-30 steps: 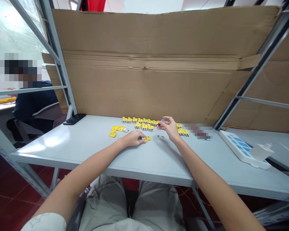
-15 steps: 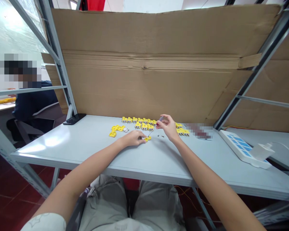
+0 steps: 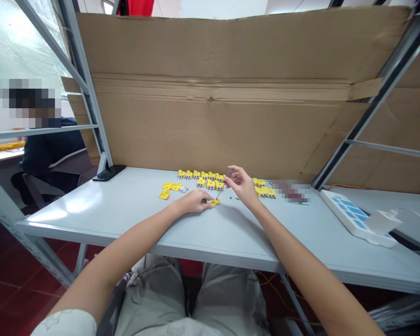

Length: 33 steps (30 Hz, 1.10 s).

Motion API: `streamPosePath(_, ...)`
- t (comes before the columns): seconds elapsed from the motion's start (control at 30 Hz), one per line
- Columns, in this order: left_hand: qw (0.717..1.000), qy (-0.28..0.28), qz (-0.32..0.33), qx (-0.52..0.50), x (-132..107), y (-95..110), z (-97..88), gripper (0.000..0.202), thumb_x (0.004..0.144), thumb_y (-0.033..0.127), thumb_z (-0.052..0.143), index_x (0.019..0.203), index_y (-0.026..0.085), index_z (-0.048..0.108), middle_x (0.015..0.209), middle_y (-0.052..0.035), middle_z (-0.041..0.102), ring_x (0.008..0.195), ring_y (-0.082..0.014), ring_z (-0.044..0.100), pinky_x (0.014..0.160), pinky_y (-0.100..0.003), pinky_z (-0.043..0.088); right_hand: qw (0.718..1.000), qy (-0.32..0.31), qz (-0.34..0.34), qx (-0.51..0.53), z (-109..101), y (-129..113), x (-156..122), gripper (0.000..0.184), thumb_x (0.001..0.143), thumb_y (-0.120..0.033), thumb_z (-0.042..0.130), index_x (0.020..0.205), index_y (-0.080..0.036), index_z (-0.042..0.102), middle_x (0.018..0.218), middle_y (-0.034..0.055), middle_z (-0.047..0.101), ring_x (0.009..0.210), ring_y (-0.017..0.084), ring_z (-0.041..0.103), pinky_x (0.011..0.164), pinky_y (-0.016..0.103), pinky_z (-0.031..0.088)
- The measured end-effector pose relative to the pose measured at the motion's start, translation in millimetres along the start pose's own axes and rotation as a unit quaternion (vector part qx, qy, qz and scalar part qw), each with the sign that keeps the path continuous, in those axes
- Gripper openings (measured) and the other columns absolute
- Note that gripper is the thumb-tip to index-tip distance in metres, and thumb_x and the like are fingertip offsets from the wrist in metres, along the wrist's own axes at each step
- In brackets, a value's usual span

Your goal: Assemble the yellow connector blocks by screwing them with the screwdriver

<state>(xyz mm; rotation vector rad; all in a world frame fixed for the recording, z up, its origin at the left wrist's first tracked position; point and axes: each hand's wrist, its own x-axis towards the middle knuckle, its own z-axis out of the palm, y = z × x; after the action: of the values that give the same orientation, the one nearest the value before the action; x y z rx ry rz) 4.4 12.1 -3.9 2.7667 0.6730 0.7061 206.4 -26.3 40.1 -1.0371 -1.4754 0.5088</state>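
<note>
My left hand [image 3: 195, 201] rests on the table, its fingers closed on a small yellow plastic connector [image 3: 215, 202]. In my right hand [image 3: 242, 184] is a screwdriver [image 3: 229, 173], held by its handle, the thin shaft slanting down and left to the connector. Whether the tip sits in a screw is too small to tell. Dark screws [image 3: 231, 198] lie on the table just right of the connector. Behind my hands stand rows of yellow connectors [image 3: 210, 185]. Several loose yellow pieces [image 3: 164, 195] lie left of my left hand, beside a small white part [image 3: 184, 189].
More yellow connectors [image 3: 266, 192] stand behind my right hand. A white power strip [image 3: 353, 217] with a plugged-in charger [image 3: 381, 221] lies at the table's right. A cardboard sheet [image 3: 210, 126] closes off the back. A black phone-like slab [image 3: 108, 173] lies far left; a person [image 3: 52, 149] sits beyond the frame.
My right hand has shifted slightly left, and the screwdriver stands more upright over the connector. My left hand stays in place on the connector.
</note>
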Motion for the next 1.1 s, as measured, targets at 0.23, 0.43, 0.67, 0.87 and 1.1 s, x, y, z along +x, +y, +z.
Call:
streamPosePath(0.23, 1.000, -0.003, 0.003, 0.011, 1, 0, 0.2, 0.027, 0.086, 0.028, 0.063, 0.108, 0.015, 0.069, 0.104, -0.0113, 0.071, 0.092, -0.0201, 0.066, 0.086, -0.028, 0.047, 0.996, -0.034, -0.016, 0.076, 13, -1, -5, 0.030, 0.080, -0.038, 0.061, 0.106, -0.026, 0.053, 0.096, 0.0022, 0.066, 0.080, 0.015, 0.065, 0.080, 0.033, 0.054)
streamPosePath(0.43, 1.000, -0.008, 0.007, 0.009, 1, 3, 0.5, 0.027, 0.086, 0.030, 0.063, 0.107, 0.014, 0.069, 0.104, -0.0116, 0.071, 0.095, -0.0207, 0.065, 0.088, -0.028, 0.046, 0.997, -0.019, -0.023, 0.065, 15, -3, -4, 0.033, 0.075, -0.039, 0.066, 0.104, -0.026, 0.057, 0.073, -0.0035, 0.056, 0.069, 0.015, 0.063, 0.072, 0.031, 0.055)
streamPosePath(0.67, 1.000, -0.010, 0.018, -0.002, 0, 6, 0.4, 0.027, 0.087, 0.028, 0.062, 0.107, 0.012, 0.069, 0.103, -0.0125, 0.070, 0.094, -0.0218, 0.065, 0.087, -0.029, 0.047, 0.990, -0.045, 0.036, 0.127, 14, -6, -5, 0.040, 0.076, -0.044, 0.063, 0.110, -0.026, 0.053, 0.084, 0.0002, 0.064, 0.075, 0.016, 0.064, 0.069, 0.032, 0.057)
streamPosePath(0.87, 1.000, -0.006, 0.016, 0.001, 1, 4, 2.5, 0.027, 0.087, 0.029, 0.062, 0.107, 0.013, 0.069, 0.104, -0.0120, 0.070, 0.094, -0.0212, 0.065, 0.088, -0.029, 0.046, 0.991, -0.043, 0.016, 0.127, 17, 2, -3, 0.043, 0.073, -0.042, 0.068, 0.111, -0.027, 0.054, 0.072, -0.0035, 0.057, 0.066, 0.015, 0.061, 0.066, 0.034, 0.059)
streamPosePath(1.1, 1.000, -0.006, 0.017, 0.001, 0, 5, 2.5, 0.027, 0.087, 0.029, 0.062, 0.108, 0.014, 0.069, 0.103, -0.0114, 0.070, 0.094, -0.0208, 0.065, 0.088, -0.028, 0.046, 0.992, -0.039, 0.007, 0.124, 17, 10, -2, 0.039, 0.080, -0.047, 0.060, 0.113, -0.029, 0.050, 0.079, -0.0008, 0.060, 0.072, 0.017, 0.063, 0.067, 0.037, 0.059)
